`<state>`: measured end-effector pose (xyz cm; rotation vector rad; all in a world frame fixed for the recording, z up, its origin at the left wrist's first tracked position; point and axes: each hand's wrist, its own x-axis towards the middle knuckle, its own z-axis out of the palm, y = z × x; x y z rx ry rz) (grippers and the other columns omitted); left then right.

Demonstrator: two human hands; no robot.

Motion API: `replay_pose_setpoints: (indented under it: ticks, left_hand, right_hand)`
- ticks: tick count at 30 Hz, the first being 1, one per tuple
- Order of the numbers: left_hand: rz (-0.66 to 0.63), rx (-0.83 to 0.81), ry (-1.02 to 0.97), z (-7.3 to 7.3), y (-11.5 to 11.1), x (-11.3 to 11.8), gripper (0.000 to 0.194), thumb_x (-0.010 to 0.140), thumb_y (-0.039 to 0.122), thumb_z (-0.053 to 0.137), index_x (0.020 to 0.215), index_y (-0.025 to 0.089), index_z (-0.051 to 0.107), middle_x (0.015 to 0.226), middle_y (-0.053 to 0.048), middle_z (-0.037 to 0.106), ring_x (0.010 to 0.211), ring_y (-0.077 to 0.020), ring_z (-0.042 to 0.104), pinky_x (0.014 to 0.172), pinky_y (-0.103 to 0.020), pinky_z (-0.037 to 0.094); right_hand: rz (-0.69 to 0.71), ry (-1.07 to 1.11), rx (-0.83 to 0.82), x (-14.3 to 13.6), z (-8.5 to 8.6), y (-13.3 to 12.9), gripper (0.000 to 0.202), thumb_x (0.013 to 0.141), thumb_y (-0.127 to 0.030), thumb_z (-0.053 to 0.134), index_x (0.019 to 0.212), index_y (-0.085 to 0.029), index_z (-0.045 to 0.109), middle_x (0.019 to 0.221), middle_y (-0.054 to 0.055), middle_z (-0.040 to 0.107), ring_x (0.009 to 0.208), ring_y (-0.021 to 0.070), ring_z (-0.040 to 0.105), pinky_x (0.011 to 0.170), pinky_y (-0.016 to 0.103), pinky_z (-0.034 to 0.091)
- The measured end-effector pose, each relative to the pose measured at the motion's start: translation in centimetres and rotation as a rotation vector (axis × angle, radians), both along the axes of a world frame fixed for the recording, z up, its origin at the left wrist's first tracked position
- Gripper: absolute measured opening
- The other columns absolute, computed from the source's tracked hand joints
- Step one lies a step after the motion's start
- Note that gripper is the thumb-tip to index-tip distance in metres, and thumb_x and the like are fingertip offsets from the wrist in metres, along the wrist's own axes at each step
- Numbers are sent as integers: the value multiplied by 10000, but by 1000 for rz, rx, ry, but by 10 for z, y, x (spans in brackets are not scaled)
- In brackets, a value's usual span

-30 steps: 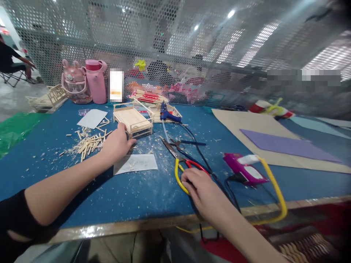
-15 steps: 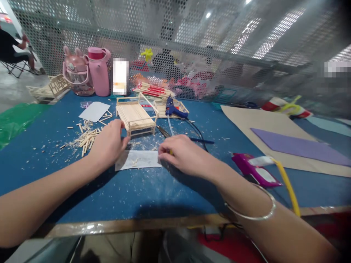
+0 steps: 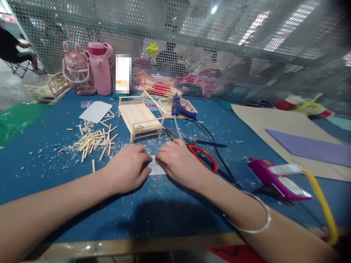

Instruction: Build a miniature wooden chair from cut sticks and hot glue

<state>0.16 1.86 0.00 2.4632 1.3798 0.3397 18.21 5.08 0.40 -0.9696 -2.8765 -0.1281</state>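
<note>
My left hand (image 3: 131, 167) and my right hand (image 3: 177, 160) are close together over a white paper strip (image 3: 157, 167) on the blue table. Fingers of both hands are bent and pressed together at the strip; what lies between them is hidden. Just beyond stands a small bed-like frame of wooden sticks (image 3: 141, 117). Short cut sticks (image 3: 94, 141) are heaped left of it, beyond my left forearm. Red-handled scissors (image 3: 204, 157) lie beside my right hand, their handle partly behind it.
A blue glue gun (image 3: 182, 109) with a dark cable is behind my right hand. At right are a purple glue gun (image 3: 279, 180), beige sheet and purple sheet (image 3: 307, 146). Pink bottles (image 3: 101, 69) stand at back left, before a perforated metal screen (image 3: 192, 33).
My left hand has moved right and nearer, close to my right hand. More of the cut sticks and the red scissor handle now show. The view has shifted slightly.
</note>
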Motion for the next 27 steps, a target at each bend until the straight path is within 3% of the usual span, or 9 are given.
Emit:
replay_pose_setpoints:
  ticks: [9,27]
  left_hand:
    - [-18,24,22,0,1,0,247,851,268,468,911,155,679,823,-83,565,834,-247,546,780,-396,453]
    - [-39,41,36,-3,2,-3,315,868,294,463,1045,154,682,833,-90,575,865,-254,562,807,-398,459]
  right_hand:
    - [24,163,-40,3,-5,-1,204,834,-100,512,677,-155,630,679,26,617,738,154,445,712,310,226]
    - [115,157,-44,6,-10,7,211,847,-146,508,688,-152,647,678,31,615,734,158,460,713,301,263]
